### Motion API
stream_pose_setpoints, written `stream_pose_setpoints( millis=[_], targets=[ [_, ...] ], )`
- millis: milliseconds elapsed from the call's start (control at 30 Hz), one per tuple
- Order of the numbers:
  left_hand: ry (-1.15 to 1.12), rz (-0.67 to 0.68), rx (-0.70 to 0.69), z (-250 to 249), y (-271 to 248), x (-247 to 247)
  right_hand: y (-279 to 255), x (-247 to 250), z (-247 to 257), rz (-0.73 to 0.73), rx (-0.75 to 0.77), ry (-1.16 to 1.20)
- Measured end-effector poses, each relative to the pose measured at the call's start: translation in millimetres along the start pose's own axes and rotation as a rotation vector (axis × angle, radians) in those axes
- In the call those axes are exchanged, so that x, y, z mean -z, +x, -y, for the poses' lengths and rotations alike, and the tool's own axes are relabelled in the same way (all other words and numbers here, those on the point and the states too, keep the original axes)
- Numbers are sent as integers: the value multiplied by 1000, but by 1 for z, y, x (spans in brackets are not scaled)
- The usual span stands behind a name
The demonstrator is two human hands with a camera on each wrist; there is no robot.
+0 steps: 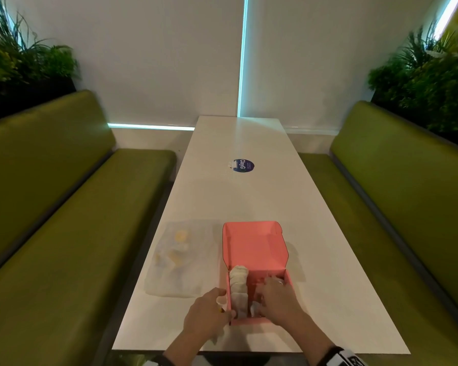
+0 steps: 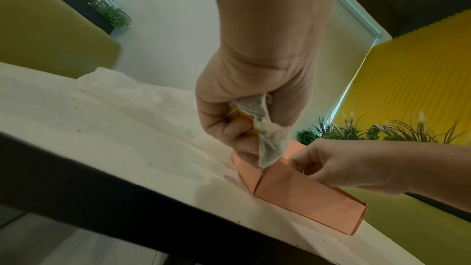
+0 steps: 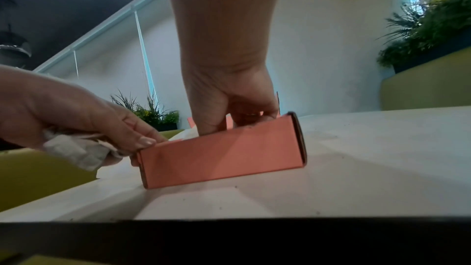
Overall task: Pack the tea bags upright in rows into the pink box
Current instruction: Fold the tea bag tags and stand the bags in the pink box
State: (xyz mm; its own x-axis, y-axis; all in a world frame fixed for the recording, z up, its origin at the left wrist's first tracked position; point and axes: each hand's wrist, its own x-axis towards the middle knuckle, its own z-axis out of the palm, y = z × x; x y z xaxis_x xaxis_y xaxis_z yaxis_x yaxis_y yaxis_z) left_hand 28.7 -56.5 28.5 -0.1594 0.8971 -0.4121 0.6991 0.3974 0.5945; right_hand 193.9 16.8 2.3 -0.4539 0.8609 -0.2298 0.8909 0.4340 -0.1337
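The pink box (image 1: pixel 287 280) stands open near the table's front edge, its lid (image 1: pixel 254 247) tilted back. A row of tea bags (image 1: pixel 238 285) stands upright along its left wall. At the box's near left corner my left hand (image 1: pixel 212 309) grips a bunch of tea bags (image 2: pixel 267 140) with a yellow tag, its fingertips touching the box wall (image 3: pixel 221 152). My right hand (image 1: pixel 275 297) reaches down into the box beside the row, next to another tea bag (image 1: pixel 254 309). Its fingertips are hidden behind the wall, so I cannot see whether they hold a bag.
A clear plastic bag (image 1: pixel 180 260) with yellow-tagged pieces lies left of the box. A blue round sticker (image 1: pixel 240 165) sits mid-table. Green benches (image 1: pixel 64 220) flank the long white table (image 1: pixel 328 260). Its front edge lies just behind my wrists.
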Motion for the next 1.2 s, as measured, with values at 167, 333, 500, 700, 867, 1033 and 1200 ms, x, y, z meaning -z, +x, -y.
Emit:
stream_pose_setpoints(
  millis=[167,333,500,700,867,1033,1200],
  targets=[
    [0,-31,4,2,2,-1,-3,17,-6,-115,-90,192],
    [-61,-118,3,4,2,-1,-8,37,-18,-222,-226,718],
    [-183,-231,-158,-12,6,1,-14,50,-21,-188,-255,1211],
    [-501,-25,-291,-35,7,2,-21,58,-13,-63,-93,1260],
    [-555,-24,-226,-34,12,1,-26,63,-13,-35,-50,1323],
    [-574,93,-247,-36,10,2,-27,67,-14,56,0,1314],
    [-595,43,-275,-35,12,2,-25,68,-11,-19,-105,1327]
  ],
)
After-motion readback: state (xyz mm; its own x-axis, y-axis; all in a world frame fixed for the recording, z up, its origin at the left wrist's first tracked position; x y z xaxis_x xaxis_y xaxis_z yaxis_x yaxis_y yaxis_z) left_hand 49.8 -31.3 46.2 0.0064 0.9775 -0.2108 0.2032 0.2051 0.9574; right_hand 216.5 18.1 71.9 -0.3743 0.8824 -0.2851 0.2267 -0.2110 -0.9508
